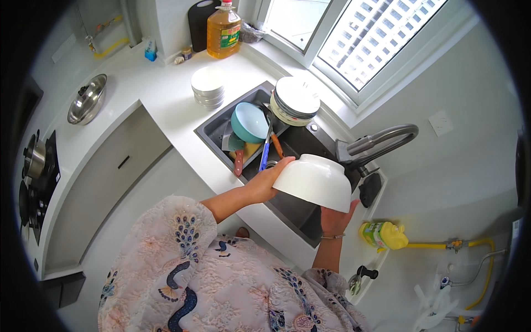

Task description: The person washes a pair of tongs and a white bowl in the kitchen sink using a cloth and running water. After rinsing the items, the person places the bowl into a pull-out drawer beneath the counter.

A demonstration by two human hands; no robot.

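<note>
A large white bowl (314, 181), tilted with its base up, is held between my two hands above the dark sink (301, 218). My left hand (267, 183) grips its left side, fingers closed at the wall. Under the right end of its rim, my right hand (336, 220) is partly hidden by the bowl. In the sink's left part lie a light blue bowl (250, 123), a cleaver with a red-brown handle (238, 163), a blue-handled utensil (264, 157) and a wooden-handled one (277, 146). A stack of plates (297, 95) sits at the sink's far side.
A dark faucet (381, 143) arches in from the right, close to the bowl. White bowls (208, 88) stand stacked on the counter, with an oil bottle (223, 36) behind. A metal basin (88, 99) is farther left. At right stands a yellow detergent bottle (384, 235).
</note>
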